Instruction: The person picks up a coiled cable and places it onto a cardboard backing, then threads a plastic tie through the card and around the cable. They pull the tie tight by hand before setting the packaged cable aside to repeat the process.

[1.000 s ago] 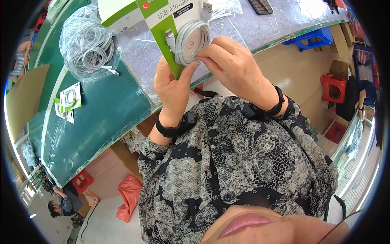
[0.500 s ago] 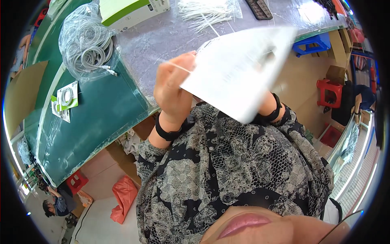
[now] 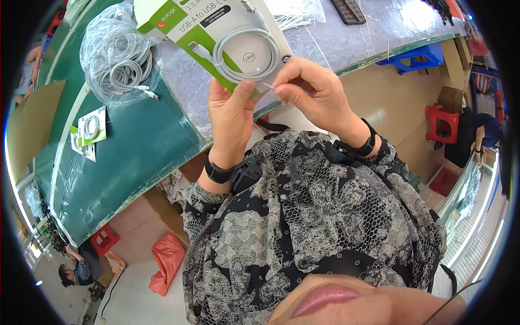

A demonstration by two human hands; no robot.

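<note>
My left hand (image 3: 232,116) grips the lower edge of a green and white packaging card (image 3: 292,43), with its thumb on the front. A coiled pale grey USB cable (image 3: 218,58) is fixed to that card, which faces me. At the card's lower edge, my right hand (image 3: 314,95) pinches the end of a thin white cable tie (image 3: 267,85) between thumb and forefinger. Several similar white ties (image 3: 298,20) lie on the table behind the card, partly hidden by it.
Left on the green table (image 3: 146,138) lie a plastic bag of coiled cables (image 3: 116,62) and carded cables (image 3: 92,127). A black tray-like piece (image 3: 348,11) sits at the far edge. Blue (image 3: 414,59) and red stools (image 3: 441,123) stand to the right.
The card has turned from its plain white back to its printed front and moved up and left. My right hand has come out from behind it and now pinches the cable tie's end.
</note>
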